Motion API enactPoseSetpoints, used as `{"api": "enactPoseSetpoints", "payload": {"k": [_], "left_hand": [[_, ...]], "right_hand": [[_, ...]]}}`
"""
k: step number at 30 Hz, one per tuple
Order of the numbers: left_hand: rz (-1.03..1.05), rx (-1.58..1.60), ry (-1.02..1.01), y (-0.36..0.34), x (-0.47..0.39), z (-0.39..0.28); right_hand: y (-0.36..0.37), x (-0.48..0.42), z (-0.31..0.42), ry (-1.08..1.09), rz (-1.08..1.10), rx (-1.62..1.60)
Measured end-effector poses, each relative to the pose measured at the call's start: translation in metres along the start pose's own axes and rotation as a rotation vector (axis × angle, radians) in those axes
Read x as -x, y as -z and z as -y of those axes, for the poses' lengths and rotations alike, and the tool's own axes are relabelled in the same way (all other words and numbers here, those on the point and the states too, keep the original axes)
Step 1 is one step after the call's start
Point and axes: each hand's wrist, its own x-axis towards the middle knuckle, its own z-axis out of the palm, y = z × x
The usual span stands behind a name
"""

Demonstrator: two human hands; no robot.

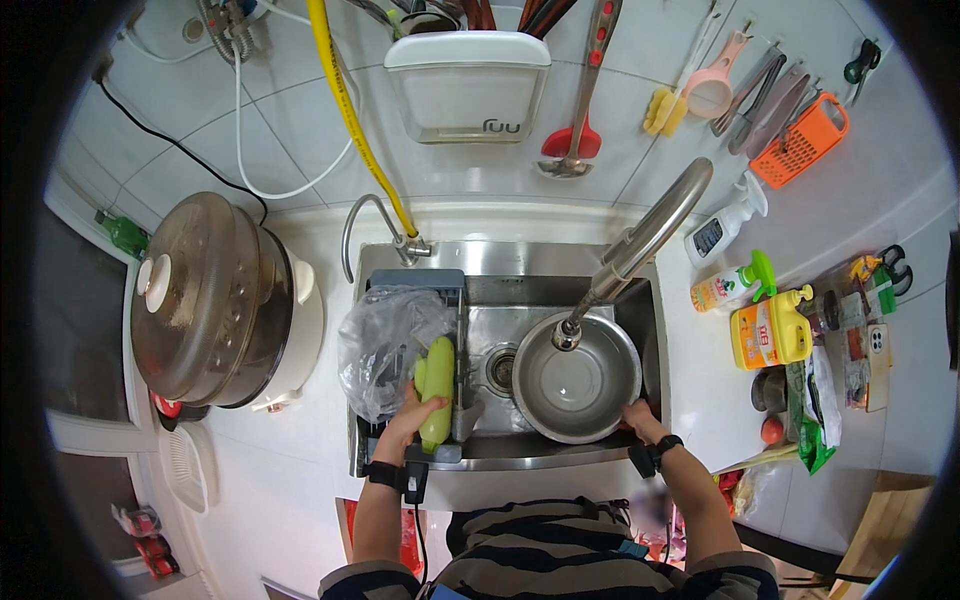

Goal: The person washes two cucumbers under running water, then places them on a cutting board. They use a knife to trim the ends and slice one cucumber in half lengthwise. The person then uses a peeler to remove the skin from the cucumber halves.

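Observation:
A pale green zucchini (440,390) lies lengthwise over the left part of the sink. My left hand (411,417) holds it, thumb across its lower half. Another green piece (420,373) shows at its left side, partly hidden. Under and behind them are a crumpled clear plastic bag (390,330) and a grey drain rack (416,279). In the basin stands a round stainless steel bowl (577,375), right of the drain (501,370). My right hand (643,421) grips the bowl's lower right rim; the fingertips are hidden.
Over the bowl hangs the steel faucet (651,232); a thin curved tap (360,217) rises at the back left. A large lidded steamer (217,307) occupies the left counter. Spray bottles (720,229) and a yellow detergent jug (765,330) line the right. Utensils hang on the tiled wall.

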Motion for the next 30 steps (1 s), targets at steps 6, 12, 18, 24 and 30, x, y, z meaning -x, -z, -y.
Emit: {"api": "enactPoseSetpoints", "payload": {"k": [6, 12, 18, 24, 30], "left_hand": [[0.19, 0.228, 0.004, 0.004, 0.023, -0.011], [0.344, 0.496, 0.147, 0.019, 0.032, 0.01], [0.413, 0.444, 0.12, 0.017, 0.051, 0.009], [0.49, 0.36, 0.042, -0.012, 0.071, -0.022], [0.553, 0.2, -0.148, -0.053, 0.082, -0.045]], "right_hand": [[0.0, -0.015, -0.006, -0.02, 0.068, 0.003], [0.01, 0.008, 0.015, 0.2, 0.103, 0.543], [-0.013, 0.131, 0.104, 0.626, 0.208, 0.525], [-0.088, 0.212, 0.169, 0.654, 0.775, 0.091], [-0.12, 0.222, 0.169, 0.75, 0.635, -0.166]]}}
